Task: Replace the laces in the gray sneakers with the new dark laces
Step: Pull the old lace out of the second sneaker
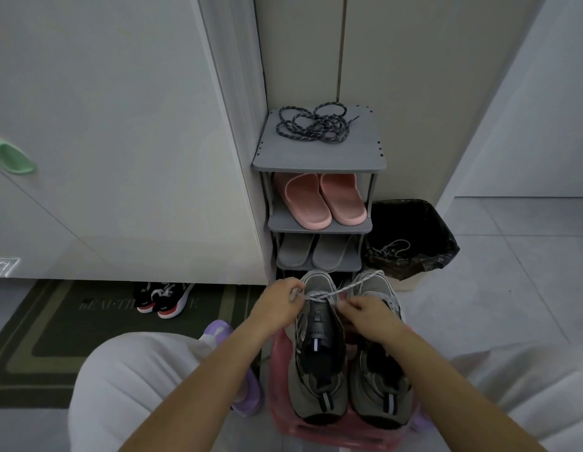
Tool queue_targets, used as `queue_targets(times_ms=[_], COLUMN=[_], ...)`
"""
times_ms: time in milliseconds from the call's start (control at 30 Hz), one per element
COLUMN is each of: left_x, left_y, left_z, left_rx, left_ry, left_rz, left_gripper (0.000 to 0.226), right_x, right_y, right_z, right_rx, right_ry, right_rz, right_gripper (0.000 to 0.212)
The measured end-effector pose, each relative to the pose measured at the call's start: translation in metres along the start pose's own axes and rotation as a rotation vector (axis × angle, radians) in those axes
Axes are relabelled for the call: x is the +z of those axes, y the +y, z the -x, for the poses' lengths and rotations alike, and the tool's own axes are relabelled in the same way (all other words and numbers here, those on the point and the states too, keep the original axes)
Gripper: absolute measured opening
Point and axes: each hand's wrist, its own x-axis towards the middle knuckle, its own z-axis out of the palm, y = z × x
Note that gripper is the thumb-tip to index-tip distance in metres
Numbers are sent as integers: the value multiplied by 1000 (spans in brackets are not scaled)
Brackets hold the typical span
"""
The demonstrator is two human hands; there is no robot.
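Two gray sneakers stand side by side on a pink stool [278,380], toes pointing away from me. The left sneaker [319,357] still carries a light gray lace [342,290] near its toe end. My left hand [277,305] pinches one end of that lace at the shoe's left side. My right hand [365,314] grips the shoe's front right, its fingers curled at the lace. The lace runs up over the toe of the right sneaker [380,380]. The new dark laces [316,123] lie in a tangle on the top of the gray shoe rack [319,154].
Pink slippers [322,200] and gray slippers [316,254] fill the rack's lower shelves. A black-lined bin [414,236] to the right holds another light lace. Black-and-red shoes [163,300] sit on a green mat at left. White cabinet doors stand close on the left.
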Motion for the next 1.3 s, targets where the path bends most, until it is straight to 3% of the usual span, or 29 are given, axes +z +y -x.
queue_targets(times_ms=[67,233,433,567,667,767,933,1133,1300], left_x=[6,6,0,0,1,3,5,10,16], left_y=[7,10,14,16,14,10,8,10,7], left_z=[1,1,-1,-1,0,2,2,1,2], left_rx=[51,-29,21,2,-35,-51,-69,-64,-39], left_ry=[-11,-49,-126,-91,-67,-90,-113,-80,-43], left_rz=[-79,-108,-78,36,100,126,170,96,74], left_gripper=[26,22,28,41,17,39,52,47,43], right_x=[-1,-3,-12,-9,-3,-1,0,-1,-2], right_y=[-8,-24,-21,-22,-23,-24,-28,-29,-31], right_z=[-7,-21,-35,-39,-41,-43,-43,-42,-43], right_rx=[-38,-144,-132,-104,-117,-108,-100,-225,-248], right_ry=[56,266,125,44,73,81,92,46,91], right_rz=[155,307,582,546,451,442,464,568,539], right_gripper=[27,23,18,17,12,10,32,12,14])
